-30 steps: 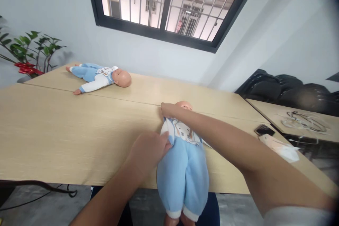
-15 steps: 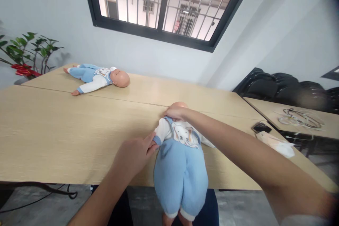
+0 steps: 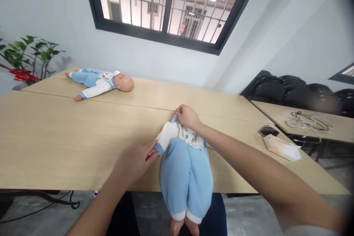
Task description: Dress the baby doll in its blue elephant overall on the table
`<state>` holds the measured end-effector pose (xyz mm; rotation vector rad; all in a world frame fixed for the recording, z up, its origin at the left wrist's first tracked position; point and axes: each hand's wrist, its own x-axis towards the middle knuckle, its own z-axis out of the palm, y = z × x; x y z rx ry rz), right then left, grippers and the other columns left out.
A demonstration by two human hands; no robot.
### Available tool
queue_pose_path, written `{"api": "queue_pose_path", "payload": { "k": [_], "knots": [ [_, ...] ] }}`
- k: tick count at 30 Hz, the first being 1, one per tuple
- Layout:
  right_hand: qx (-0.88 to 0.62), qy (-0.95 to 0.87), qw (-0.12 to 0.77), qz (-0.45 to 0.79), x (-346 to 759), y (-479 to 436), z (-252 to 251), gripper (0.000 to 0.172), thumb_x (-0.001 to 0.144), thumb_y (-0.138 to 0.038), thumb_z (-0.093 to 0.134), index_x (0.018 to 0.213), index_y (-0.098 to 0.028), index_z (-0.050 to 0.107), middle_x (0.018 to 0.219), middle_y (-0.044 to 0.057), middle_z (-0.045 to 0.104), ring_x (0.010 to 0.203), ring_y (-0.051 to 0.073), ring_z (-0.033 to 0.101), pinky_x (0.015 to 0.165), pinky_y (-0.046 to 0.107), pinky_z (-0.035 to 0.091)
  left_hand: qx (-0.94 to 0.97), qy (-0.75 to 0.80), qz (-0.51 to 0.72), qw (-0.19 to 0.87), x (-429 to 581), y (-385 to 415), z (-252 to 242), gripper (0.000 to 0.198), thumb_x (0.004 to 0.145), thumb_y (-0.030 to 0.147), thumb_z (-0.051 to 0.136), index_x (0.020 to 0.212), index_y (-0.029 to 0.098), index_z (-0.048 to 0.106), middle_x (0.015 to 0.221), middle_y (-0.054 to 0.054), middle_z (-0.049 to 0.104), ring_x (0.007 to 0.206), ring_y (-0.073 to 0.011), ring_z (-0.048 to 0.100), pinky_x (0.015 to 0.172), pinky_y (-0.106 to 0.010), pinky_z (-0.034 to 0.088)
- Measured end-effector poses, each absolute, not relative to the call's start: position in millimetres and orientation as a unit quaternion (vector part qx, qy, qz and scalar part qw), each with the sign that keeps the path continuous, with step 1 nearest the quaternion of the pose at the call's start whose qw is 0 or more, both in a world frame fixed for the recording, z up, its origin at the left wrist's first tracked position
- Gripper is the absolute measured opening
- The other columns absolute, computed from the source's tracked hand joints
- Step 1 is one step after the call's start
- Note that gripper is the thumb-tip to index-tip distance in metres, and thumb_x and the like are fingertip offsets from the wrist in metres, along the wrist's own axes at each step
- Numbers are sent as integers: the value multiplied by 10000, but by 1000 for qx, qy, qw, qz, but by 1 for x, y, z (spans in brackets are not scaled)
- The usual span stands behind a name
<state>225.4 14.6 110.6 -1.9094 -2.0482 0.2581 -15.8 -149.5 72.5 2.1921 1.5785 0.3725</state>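
Note:
A baby doll point(image 3: 186, 173) in a light-blue and white outfit lies on its back, its legs hanging past the table's front edge above my lap. My left hand point(image 3: 135, 160) is closed round the doll's hand at the blue cuff point(image 3: 158, 148), drawing the white sleeve point(image 3: 167, 133) out sideways. At the neck, my right hand point(image 3: 188, 116) pinches the blue collar point(image 3: 174, 118) and lifts it slightly. The doll's head is hidden behind my right hand. An animal face point(image 3: 190, 138) on the bib is partly covered by my right wrist.
A second doll point(image 3: 96, 81) in matching clothes lies at the far left of the table point(image 3: 69, 136). On the right are a phone point(image 3: 268, 130) and a tissue pack point(image 3: 282, 147). Coiled cables point(image 3: 309, 121) lie on another table, with black chairs point(image 3: 268, 88) behind.
My right hand has turned and moved slightly up, now pulling the collar away from the neck. My left hand has shifted a little left with the doll's hand, stretching the sleeve. The view shifted slightly.

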Motion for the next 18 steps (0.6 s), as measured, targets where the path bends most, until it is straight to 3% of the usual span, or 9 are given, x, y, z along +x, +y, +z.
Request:
{"api": "queue_pose_path", "payload": {
  "k": [4,10,14,18],
  "knots": [
    [-684,-699,182,105,226,17,108,119,933,-213,546,965,-212,661,920,37,760,855,154,657,698,243,401,780,565,145,226,-18,-150,69,521,1033,513,424,1511,334,525,1192,-55,784,1047,-281,738,794,-337,484],
    [-658,-750,69,20,215,5,114,175,952,-225,520,1034,-191,672,1070,98,741,959,213,664,799,296,439,757,591,160,228,-12,-148,74,448,1030,504,432,1402,326,609,1131,-52,796,1009,-281,734,760,-336,448],
    [-589,-803,77,-53,209,-42,117,286,1026,-288,414,1095,-170,665,1230,145,685,1056,239,645,843,325,465,721,623,186,240,-10,-140,71,396,1024,489,444,1299,299,656,1110,-53,794,957,-268,733,726,-321,429],
    [-509,-861,-25,-10,194,-99,106,362,1044,-402,428,1000,-188,716,1034,130,729,978,273,680,789,349,504,702,635,212,241,-16,-123,74,411,1019,505,424,1264,298,679,1027,-42,797,883,-251,721,709,-305,432]
  ]
}}
